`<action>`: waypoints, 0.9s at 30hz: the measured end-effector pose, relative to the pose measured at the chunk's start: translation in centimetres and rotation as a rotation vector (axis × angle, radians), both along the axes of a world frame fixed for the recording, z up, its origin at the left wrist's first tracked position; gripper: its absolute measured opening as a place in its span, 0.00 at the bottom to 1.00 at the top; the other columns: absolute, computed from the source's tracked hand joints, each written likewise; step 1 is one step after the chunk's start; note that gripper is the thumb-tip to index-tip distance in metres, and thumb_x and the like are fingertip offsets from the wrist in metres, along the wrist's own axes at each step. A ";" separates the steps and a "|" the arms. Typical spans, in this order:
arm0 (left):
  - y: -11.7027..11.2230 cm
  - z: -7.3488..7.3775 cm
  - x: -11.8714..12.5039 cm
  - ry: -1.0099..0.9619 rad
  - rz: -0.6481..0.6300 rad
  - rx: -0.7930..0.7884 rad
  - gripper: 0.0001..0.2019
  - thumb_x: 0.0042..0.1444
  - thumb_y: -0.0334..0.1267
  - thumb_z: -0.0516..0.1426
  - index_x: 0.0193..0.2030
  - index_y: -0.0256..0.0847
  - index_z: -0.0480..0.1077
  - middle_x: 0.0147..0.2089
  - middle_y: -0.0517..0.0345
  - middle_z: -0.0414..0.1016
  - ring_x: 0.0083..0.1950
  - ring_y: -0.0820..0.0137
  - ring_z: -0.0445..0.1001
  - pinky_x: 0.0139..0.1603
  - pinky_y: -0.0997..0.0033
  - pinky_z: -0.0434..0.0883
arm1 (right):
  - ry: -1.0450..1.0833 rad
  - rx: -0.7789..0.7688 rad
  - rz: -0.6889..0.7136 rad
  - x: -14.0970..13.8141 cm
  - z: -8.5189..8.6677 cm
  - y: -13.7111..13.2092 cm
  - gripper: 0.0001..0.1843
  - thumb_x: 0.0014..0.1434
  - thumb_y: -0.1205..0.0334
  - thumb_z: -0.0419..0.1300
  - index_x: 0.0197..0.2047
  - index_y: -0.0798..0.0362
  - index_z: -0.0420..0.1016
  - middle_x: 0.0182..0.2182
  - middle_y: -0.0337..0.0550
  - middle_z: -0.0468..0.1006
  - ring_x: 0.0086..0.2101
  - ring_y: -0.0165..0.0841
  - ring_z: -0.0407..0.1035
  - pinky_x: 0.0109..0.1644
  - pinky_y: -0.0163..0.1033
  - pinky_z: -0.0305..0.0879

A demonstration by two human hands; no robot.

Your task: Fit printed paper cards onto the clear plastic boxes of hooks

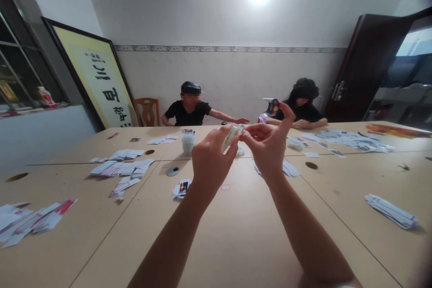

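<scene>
Raised above the table, my left hand (212, 153) is closed around a small clear plastic case (230, 138) with something pale inside. My right hand (268, 144) meets it, thumb and bent fingers pinched at the case's near end. Its index finger stands up, with a curled dark label (272, 108) at the fingertip; whether the label is stuck there or held, I cannot make out. A stack of clear cases (188, 141) stands left of my hands. Below lies a small pile of white papers with a dark label (183, 188) on top.
Paper slips lie at left (121, 168) and near left (37, 220). Farther right spreads a heap of slips (354, 139), and a folded paper bundle (391, 211) lies nearer. Two people sit across the table (243, 234); one person's arm (229, 116) reaches along the far edge.
</scene>
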State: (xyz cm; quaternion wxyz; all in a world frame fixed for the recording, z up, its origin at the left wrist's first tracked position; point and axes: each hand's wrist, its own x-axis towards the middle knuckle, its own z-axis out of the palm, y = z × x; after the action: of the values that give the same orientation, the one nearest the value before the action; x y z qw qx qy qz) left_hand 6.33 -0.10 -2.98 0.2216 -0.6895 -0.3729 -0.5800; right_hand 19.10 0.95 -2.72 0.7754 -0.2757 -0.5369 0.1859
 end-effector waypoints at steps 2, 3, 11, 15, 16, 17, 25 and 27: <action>-0.1 0.1 0.0 -0.011 -0.018 -0.009 0.11 0.56 0.33 0.63 0.47 0.41 0.78 0.38 0.58 0.83 0.29 0.72 0.75 0.32 0.72 0.69 | 0.000 -0.005 -0.006 0.0 0.1 -0.2 0.47 0.46 0.67 0.65 0.66 0.42 0.47 0.25 0.27 0.77 0.24 0.32 0.74 0.31 0.38 0.75; -0.1 0.2 0.0 -0.015 -0.027 -0.014 0.12 0.56 0.33 0.63 0.47 0.42 0.78 0.38 0.58 0.83 0.30 0.72 0.75 0.32 0.73 0.69 | 0.003 -0.009 -0.010 0.0 0.2 -0.3 0.48 0.46 0.67 0.66 0.66 0.42 0.47 0.25 0.28 0.76 0.24 0.32 0.75 0.31 0.39 0.76; -0.4 0.5 -0.2 -0.047 -0.068 -0.019 0.14 0.53 0.30 0.65 0.47 0.42 0.78 0.38 0.59 0.83 0.29 0.74 0.75 0.32 0.74 0.69 | 0.011 -0.005 -0.009 0.0 0.2 -0.3 0.49 0.45 0.69 0.67 0.66 0.42 0.47 0.25 0.28 0.78 0.24 0.33 0.75 0.31 0.39 0.75; -0.4 0.4 -0.2 -0.019 -0.035 -0.015 0.13 0.54 0.31 0.65 0.46 0.41 0.78 0.37 0.58 0.83 0.29 0.73 0.75 0.31 0.73 0.68 | 0.000 0.003 -0.020 0.1 0.1 -0.2 0.49 0.45 0.69 0.66 0.65 0.42 0.48 0.24 0.26 0.77 0.24 0.32 0.75 0.31 0.37 0.75; -0.4 0.4 -0.2 -0.013 -0.027 -0.017 0.12 0.54 0.31 0.64 0.46 0.41 0.78 0.36 0.58 0.83 0.29 0.73 0.74 0.31 0.73 0.67 | -0.001 0.007 -0.021 0.1 0.1 -0.1 0.48 0.45 0.69 0.66 0.65 0.42 0.48 0.24 0.26 0.77 0.24 0.32 0.75 0.30 0.37 0.75; -0.5 0.4 -0.2 -0.010 -0.022 -0.020 0.12 0.54 0.32 0.64 0.46 0.40 0.78 0.36 0.58 0.83 0.29 0.73 0.74 0.30 0.73 0.67 | 0.000 0.014 -0.019 0.1 0.1 -0.1 0.48 0.45 0.69 0.66 0.65 0.42 0.48 0.24 0.25 0.76 0.24 0.32 0.75 0.30 0.37 0.75; -0.7 0.6 -0.3 -0.027 -0.010 -0.023 0.11 0.55 0.32 0.63 0.46 0.41 0.77 0.34 0.58 0.82 0.27 0.73 0.73 0.29 0.72 0.66 | -0.029 0.119 -0.047 -0.5 -0.2 -0.1 0.46 0.48 0.70 0.64 0.66 0.41 0.47 0.26 0.25 0.75 0.24 0.30 0.75 0.31 0.36 0.75; -0.7 0.6 -0.4 -0.031 -0.022 -0.021 0.12 0.55 0.32 0.63 0.46 0.41 0.77 0.34 0.58 0.82 0.28 0.73 0.74 0.30 0.72 0.67 | -0.041 0.138 -0.054 -0.6 -0.2 -0.1 0.46 0.49 0.70 0.64 0.66 0.41 0.47 0.26 0.25 0.75 0.25 0.30 0.75 0.32 0.36 0.76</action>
State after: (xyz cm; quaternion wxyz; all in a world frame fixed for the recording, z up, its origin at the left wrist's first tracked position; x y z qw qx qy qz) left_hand 5.88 -0.78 -2.35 0.2020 -0.6868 -0.3746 -0.5892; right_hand 18.46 0.80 -2.97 0.7862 -0.2397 -0.5565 0.1217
